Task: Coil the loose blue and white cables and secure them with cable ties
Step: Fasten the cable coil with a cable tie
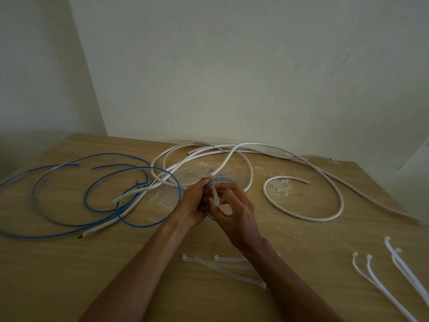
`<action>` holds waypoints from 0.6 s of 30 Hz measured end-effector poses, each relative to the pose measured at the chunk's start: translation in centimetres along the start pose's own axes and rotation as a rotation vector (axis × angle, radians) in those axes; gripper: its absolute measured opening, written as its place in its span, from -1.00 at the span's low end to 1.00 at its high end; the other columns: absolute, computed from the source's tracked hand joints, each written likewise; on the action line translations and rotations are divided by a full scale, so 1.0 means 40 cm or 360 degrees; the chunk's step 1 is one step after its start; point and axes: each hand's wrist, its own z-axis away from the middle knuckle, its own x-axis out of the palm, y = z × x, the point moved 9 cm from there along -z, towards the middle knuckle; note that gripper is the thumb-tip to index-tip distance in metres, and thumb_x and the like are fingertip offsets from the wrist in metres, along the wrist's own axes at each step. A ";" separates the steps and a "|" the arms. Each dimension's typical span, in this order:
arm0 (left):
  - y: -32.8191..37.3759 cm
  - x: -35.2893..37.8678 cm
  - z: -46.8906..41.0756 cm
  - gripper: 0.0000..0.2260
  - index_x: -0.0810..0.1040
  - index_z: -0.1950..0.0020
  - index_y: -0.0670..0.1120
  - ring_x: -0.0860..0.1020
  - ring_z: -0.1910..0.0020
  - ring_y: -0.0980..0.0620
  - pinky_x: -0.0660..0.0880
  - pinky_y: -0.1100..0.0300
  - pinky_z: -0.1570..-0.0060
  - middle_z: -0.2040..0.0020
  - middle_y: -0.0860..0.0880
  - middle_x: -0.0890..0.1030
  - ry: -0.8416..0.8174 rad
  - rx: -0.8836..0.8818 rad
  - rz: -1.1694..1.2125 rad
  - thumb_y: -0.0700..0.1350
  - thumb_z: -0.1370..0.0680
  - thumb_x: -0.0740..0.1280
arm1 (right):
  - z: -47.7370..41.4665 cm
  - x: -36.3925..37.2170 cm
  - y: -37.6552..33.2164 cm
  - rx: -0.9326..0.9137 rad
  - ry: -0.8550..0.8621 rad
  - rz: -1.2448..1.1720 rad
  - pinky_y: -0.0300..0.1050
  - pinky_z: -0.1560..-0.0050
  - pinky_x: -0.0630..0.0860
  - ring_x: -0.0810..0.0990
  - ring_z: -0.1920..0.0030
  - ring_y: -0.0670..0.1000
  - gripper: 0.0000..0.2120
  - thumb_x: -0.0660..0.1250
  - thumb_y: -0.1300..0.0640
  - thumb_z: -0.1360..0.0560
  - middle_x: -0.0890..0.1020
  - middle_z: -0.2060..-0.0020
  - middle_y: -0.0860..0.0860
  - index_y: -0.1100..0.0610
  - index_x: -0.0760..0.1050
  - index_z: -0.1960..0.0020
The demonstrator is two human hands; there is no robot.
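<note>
Over the middle of the wooden table (69,275), my left hand (195,205) grips a small coil of blue cable (222,181). My right hand (236,214) pinches a white cable tie (216,197) against that coil. Loose blue cables (104,182) lie in wide loops on the left of the table. White cables (301,217) curve across the back and right, some crossing the blue ones.
Two spare white cable ties (222,267) lie on the table near my forearms. Several more cable ties (383,275) lie at the right front. A pale wall (232,66) rises right behind the table. White flecks are scattered on the wood.
</note>
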 end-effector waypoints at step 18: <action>0.103 0.103 0.084 -0.86 0.58 -0.09 -0.11 0.71 0.21 0.08 0.64 0.17 0.19 0.20 -0.06 0.72 -0.0082 0.1364 -0.1216 -0.06 -0.65 0.34 | 0.000 -0.114 0.153 0.1063 0.0495 -0.0808 -0.20 0.29 0.61 0.68 0.34 0.04 -0.88 0.51 0.24 -0.47 0.70 0.27 0.14 0.18 0.60 0.04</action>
